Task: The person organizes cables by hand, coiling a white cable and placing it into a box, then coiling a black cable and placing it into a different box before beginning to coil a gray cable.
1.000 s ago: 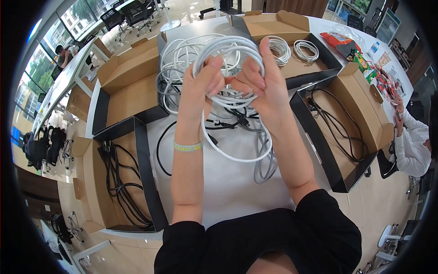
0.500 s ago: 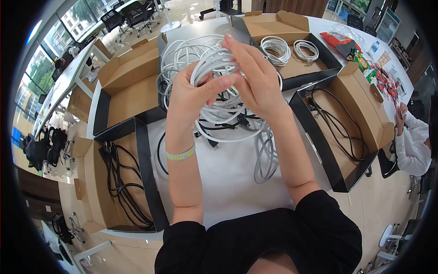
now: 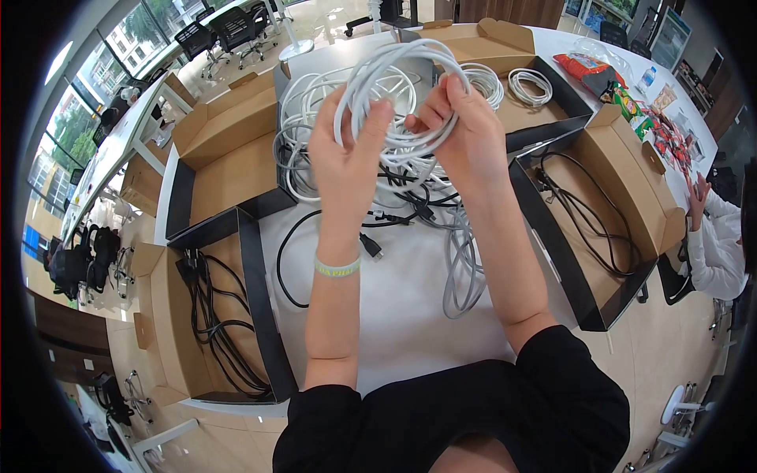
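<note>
A coiled white cable is held up between my two hands, above the middle of the table. My left hand grips the left side of the loops, thumb pressed over them. On the right side, my right hand has its fingers curled round the coil. Behind and below lies a tangled pile of white cables. Black cables with plugs stick out under the pile toward me. A loose grey cable lies near my right forearm.
Black-and-brown open boxes ring the work area: one box at left, another with black cables, one at right with a black cable, one behind with white coils. Snack packets lie far right, near a seated person.
The white coil has been raised and opened into a rounder ring. My hands have moved apart, and the right hand has shifted from over the loops to their right side.
</note>
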Tool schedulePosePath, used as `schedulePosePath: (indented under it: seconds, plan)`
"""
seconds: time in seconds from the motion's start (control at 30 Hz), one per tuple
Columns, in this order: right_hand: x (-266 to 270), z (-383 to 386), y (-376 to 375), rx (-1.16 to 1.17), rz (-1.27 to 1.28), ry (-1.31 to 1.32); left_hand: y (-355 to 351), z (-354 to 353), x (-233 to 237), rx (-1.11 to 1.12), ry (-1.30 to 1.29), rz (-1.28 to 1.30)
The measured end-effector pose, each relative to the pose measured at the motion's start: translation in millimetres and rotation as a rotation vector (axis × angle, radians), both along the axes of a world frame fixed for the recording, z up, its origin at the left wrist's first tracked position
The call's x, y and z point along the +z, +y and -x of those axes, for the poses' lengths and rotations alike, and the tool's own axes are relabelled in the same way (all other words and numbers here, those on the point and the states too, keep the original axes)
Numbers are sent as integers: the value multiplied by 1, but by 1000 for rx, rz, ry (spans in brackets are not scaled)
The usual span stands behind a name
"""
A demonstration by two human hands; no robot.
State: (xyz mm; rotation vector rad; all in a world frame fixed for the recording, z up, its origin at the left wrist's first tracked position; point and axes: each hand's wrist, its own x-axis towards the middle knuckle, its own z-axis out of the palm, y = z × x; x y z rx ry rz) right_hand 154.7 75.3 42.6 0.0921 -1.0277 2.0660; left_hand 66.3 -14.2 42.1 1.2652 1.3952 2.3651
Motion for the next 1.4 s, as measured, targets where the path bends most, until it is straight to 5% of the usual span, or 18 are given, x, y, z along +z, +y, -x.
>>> schedulePosePath:
  seconds: [0.07,0.13,0.2,0.27,0.33,0.4,0.53,0.67,0.8,1.0,1.27,1.4]
  plan:
    - [-3,3,-1,115,132,63,0,-4,2,-123,-171,82]
    - [-9,11,-2,186,109,99,4,-4,2,-503,-586,-210]
    - [-12,17,-6,141,120,-22,1,0,1,-414,-667,-191]
    - [-12,13,-2,46,-21,-129,-5,17,-8,-773,-671,-319]
    - [-4,6,-2,-172,-368,-406,-10,19,-2,-690,-663,-246]
    - [1,-1,1,-248,-402,-299,-19,16,6,-533,-367,323]
    - [10,-19,6,88,-626,-504,-19,6,8,-398,-20,527]
    - [8,-16,9,-21,-621,-383,-17,5,9,-314,29,465]
    - [5,-14,14,10,-170,-134,-6,-7,6,-141,54,303]
    - [0,-2,-2,130,231,83,1,-16,2,-416,-376,-154]
    - [-8,10,-10,41,156,115,8,-4,-10,-595,-647,-155]
    - [-10,20,-7,-299,-129,-46,7,4,-11,-669,-757,-263]
